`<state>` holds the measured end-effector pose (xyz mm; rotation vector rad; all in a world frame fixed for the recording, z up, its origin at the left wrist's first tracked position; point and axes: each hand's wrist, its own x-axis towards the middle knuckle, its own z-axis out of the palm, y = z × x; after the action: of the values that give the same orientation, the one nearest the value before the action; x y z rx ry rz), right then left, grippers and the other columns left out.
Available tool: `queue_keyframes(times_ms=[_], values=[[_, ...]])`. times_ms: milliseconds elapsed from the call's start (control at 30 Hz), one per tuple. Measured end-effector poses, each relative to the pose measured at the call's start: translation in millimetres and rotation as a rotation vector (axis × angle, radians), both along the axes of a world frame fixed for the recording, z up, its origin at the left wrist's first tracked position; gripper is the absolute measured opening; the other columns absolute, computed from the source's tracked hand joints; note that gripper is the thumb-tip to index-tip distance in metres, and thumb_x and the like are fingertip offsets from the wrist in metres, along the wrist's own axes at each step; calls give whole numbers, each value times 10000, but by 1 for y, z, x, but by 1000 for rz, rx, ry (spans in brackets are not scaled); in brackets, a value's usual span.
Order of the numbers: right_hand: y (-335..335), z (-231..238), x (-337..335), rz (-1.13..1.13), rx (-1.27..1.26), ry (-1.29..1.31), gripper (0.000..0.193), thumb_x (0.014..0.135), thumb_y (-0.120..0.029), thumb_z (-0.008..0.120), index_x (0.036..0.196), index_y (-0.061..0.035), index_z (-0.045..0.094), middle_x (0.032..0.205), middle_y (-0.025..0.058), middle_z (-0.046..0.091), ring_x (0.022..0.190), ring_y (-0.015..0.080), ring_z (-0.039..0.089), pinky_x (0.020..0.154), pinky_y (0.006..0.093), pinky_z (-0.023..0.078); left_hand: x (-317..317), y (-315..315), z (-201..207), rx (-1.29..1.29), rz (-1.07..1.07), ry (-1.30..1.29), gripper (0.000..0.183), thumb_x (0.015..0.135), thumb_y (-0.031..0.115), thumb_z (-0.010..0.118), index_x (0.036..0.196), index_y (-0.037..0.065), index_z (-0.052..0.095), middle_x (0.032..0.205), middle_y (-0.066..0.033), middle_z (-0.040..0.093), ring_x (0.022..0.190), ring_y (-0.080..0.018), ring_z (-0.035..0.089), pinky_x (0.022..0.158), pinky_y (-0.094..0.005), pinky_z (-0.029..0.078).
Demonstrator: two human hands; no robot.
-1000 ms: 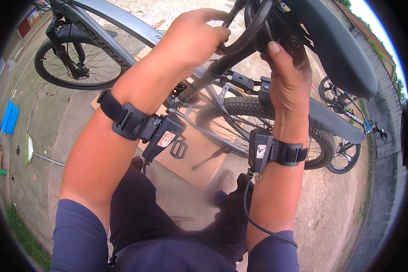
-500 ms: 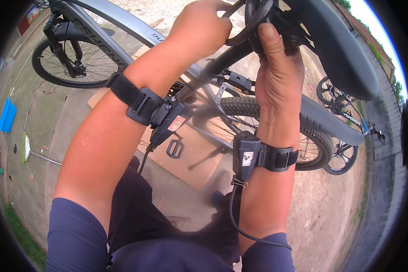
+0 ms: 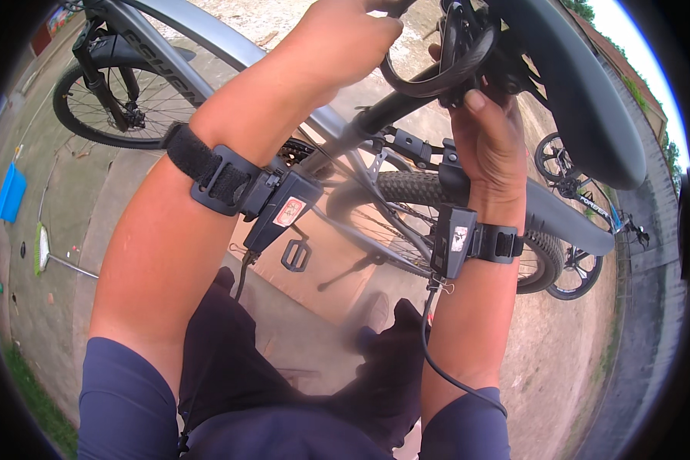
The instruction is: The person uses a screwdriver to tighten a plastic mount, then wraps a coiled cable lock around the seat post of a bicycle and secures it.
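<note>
A thick black looped cable hangs below the rear of the black saddle, around the top of the seat post of a grey bicycle. My left hand is closed at the cable's left side, near the top edge. Its fingertips are partly cut off by the frame. Beneath the saddle, my right hand reaches up with the thumb raised against the cable's lower part. Its other fingers curl behind, mostly hidden. Both wrists wear strapped black devices.
The rear tyre and mudguard stand beyond my right forearm. A pedal sticks out over flat cardboard. Another bicycle stands at the right. A broom and a blue dustpan are at the left.
My right hand has shifted down and to the right, its thumb lower. The cable loop has swung lower and shows more fully. My left hand has moved slightly right.
</note>
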<state>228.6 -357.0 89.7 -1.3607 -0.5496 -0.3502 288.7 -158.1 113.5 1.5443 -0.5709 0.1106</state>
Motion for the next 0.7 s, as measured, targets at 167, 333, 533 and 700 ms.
queue_keyframes(times_ms=[167, 333, 533, 700], values=[[22, 3, -6, 70, 191, -16, 659, 847, -190, 747, 1406, 15, 465, 1350, 155, 580, 1285, 295, 534, 1117, 394, 358, 9, -6, -14, 268, 218, -373, 347, 937, 129, 560, 1226, -50, 631, 862, -103, 679, 768, -173, 602, 715, -318, 497], [16, 0, -1, 87, 280, 12, 544, 874, -224, 775, 1321, -4, 557, 1226, 127, 655, 1176, 232, 596, 1032, 372, 427, 13, -12, -30, 40, 11, -212, 382, 896, 140, 608, 1241, -16, 656, 785, -20, 630, 639, -56, 514, 569, -230, 392], [19, 1, -8, -192, -1, -43, 472, 855, -114, 755, 1276, -2, 574, 1132, 83, 683, 990, 177, 650, 871, 309, 502, 7, 1, -29, 51, -15, 47, 402, 888, 138, 585, 1256, -17, 640, 789, -16, 613, 613, -54, 467, 524, -228, 355], [16, -1, -5, -205, -37, -127, 563, 833, -70, 722, 1348, 11, 509, 1218, 106, 646, 1077, 201, 629, 944, 337, 489, 0, 12, -21, 36, 29, 119, 407, 884, 147, 592, 1254, -20, 630, 810, -20, 612, 597, -56, 450, 495, -221, 346]])
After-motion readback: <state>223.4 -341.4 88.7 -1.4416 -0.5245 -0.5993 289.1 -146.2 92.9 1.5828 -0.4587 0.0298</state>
